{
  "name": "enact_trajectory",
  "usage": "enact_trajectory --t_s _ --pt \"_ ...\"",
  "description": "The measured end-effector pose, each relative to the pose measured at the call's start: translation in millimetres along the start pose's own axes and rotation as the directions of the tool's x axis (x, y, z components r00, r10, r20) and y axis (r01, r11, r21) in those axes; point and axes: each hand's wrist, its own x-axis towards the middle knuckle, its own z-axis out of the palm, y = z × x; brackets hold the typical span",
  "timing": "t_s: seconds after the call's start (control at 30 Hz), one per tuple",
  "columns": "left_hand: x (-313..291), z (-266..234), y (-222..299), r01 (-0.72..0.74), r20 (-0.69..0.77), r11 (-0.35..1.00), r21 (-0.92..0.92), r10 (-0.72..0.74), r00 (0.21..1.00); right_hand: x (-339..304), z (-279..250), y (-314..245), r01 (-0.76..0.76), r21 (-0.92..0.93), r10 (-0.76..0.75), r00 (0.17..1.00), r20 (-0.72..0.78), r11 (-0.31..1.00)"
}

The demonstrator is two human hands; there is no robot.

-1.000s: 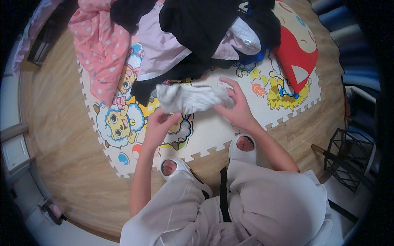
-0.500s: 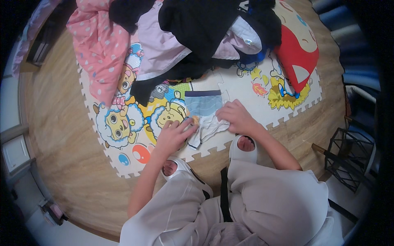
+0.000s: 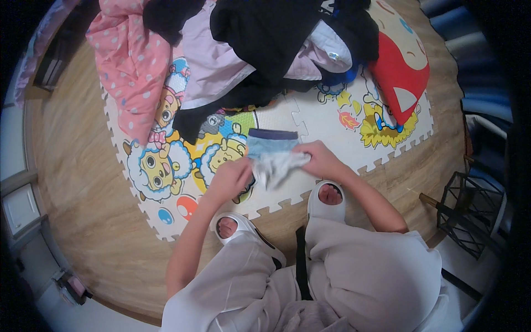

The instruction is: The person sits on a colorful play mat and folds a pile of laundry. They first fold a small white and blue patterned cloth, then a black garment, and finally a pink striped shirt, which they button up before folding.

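A small pair of underpants [image 3: 272, 146], blue-grey with a dark waistband, lies on the foam play mat [image 3: 310, 127] in front of my feet. Its lower part shows white and crumpled, smeared by motion, and is lifted between my hands. At the left side of the cloth my left hand [image 3: 231, 178] is closed on its edge. Across from it, my right hand [image 3: 318, 159] pinches the white part's right corner, thumb and fingers together.
Beyond the underpants lies a heap of black clothes [image 3: 260, 39] with a pale pink garment [image 3: 213, 69]. A pink polka-dot cloth [image 3: 128, 72] is at the left, a red cartoon cushion [image 3: 401, 72] at the right. A black wire-frame stand [image 3: 470, 213] stands far right on the wooden floor.
Both hands have closed on the white part of the underpants and raised it a little. Fingers that lay over the cloth are now gripping its sides.
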Motion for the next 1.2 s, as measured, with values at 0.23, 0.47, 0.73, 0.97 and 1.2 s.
enact_trajectory --t_s 0.23,0.47,0.73,0.97,1.2 --pt "23 15 5 0.428 -0.173 0.774 -0.466 -0.554 0.814 13 21 7 -0.365 0.261 0.422 0.882 -0.211 0.894" --pt "16 18 14 0.187 -0.556 0.958 -0.219 -0.280 0.783 4 13 -15 -0.284 -0.024 0.233 0.830 -0.506 0.959" --pt "46 21 19 -0.030 -0.143 0.907 0.420 0.099 0.985 23 -2 -10 0.163 -0.734 -0.166 0.984 0.069 0.659" --pt "35 16 6 -0.085 -0.110 0.904 0.419 0.143 0.984 27 -11 -4 0.214 -0.740 -0.153 0.977 0.151 0.638" --pt "-61 -24 -44 0.199 -0.296 0.862 0.466 -0.061 0.953 11 -43 -43 0.147 -0.650 -0.289 0.950 -0.116 0.745"
